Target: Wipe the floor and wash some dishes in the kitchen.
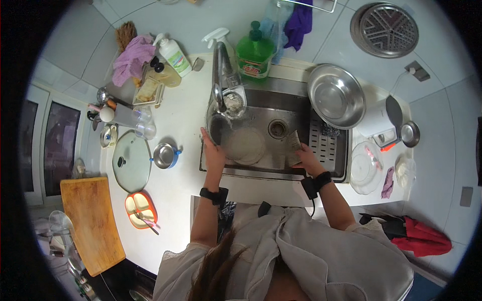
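My left hand point(214, 152) grips the rim of a round metal pan or basin point(215, 129), tilted at the left side of the stainless steel sink point(260, 174). Water from the chrome faucet point(218, 71) falls near it; much of its inside is blurred by glare and spray. A brownish scrubbing cloth or pad point(293, 148) is in my right hand point(307, 160), over the sink right of the pan. The drain point(278, 128) shows between the two. Beneath, a round pale shape point(246, 146) shows in the sink; whether it belongs to the pan is unclear.
A steel bowl point(336, 96) leans at the sink's back right, by a slotted drain tray point(324, 150). Green soap bottle point(255, 52) stands behind the faucet. On the left counter are a glass lid point(131, 161), small pot point(164, 156), divided plate point(141, 210) and wooden board point(92, 225).
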Demonstrator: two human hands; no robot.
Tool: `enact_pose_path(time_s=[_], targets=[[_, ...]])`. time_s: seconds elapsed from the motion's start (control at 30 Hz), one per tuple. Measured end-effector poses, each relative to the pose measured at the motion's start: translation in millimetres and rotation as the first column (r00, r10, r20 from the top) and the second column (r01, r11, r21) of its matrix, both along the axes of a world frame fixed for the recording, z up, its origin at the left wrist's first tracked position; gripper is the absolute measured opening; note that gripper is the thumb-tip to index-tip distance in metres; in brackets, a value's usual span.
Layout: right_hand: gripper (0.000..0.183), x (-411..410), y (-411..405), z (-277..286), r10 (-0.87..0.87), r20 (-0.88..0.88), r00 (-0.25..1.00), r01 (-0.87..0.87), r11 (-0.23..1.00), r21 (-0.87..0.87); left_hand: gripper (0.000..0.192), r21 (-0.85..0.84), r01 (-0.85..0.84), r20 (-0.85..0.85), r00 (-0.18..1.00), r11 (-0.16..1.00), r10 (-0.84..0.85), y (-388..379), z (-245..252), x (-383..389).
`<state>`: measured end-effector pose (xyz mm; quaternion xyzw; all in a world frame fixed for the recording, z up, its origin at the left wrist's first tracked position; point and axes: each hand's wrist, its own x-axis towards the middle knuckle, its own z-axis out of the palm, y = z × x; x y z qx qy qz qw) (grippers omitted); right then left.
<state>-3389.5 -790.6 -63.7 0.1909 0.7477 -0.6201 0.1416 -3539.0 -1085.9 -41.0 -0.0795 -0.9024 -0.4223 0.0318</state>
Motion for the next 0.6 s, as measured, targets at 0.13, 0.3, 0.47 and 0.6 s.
enact_pose_path(time_s=[0.13, 0.3, 0.47, 0.6], targets=[[0.026, 36.2, 35.3, 5.7, -0.114, -0.240, 0.964, 0.254, 0.659, 0.708, 0.077, -0.295, 0.007, 0.056, 0.998, 0.955, 0.010, 18.3, 44.4, 9.7], [0.025, 87.7, 80.7, 10.4, -0.320, -0.313, 0.894, 0.447, 0.581, 0.681, 0.078, -0.292, -0.034, 0.010, 0.999, 0.956, 0.038, 4.0, 45.2, 7.5], [0.022, 140.3, 102.7, 17.1, -0.564, -0.438, 0.700, 0.706, 0.453, 0.544, 0.074, 0.080, -0.042, -0.076, 0.996, 0.996, 0.049, -59.6, -3.2, -7.0], [0.028, 168.5, 108.8, 20.7, -0.604, -0.316, 0.732, 0.636, 0.438, 0.636, 0.073, 0.648, -0.483, 0.562, 0.825, 0.589, 0.058, -82.1, 19.6, -4.2]])
